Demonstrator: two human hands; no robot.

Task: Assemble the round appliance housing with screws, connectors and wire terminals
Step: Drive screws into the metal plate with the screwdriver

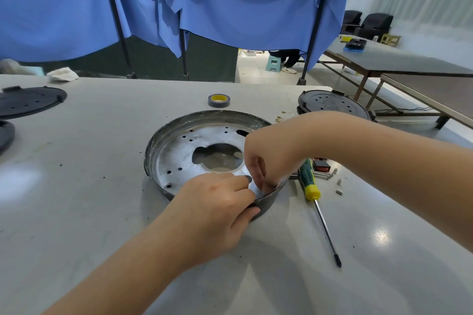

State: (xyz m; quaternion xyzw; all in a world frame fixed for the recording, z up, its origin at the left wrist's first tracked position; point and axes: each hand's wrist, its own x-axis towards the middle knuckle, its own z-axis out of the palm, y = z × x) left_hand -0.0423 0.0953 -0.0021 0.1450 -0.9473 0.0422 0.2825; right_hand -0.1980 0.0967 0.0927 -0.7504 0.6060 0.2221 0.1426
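Left hand (215,202) gripping the near rim of the round metal housing (184,143) at counter (89,199) centre, right hand (263,163) working inside it.
Left thumb is outside the wall, fingers curled over the rim onto the inner plate, so it's clamped on the housing. Right hand reaches down just inside the near-right wall with fingertips pinched together; can't tell what they hold, if anything. Housing sits open side up, perforated plate with a large centre cutout. Screwdriver (318,202) with green/yellow handle lies just right of the housing, small white connectors (339,186) and a red-and-black part (321,164) near it. Tape roll (218,100) behind the housing, wire terminals (281,117) to its far right, black perforated lid (332,107) beyond them, another black lid (28,103) far left.
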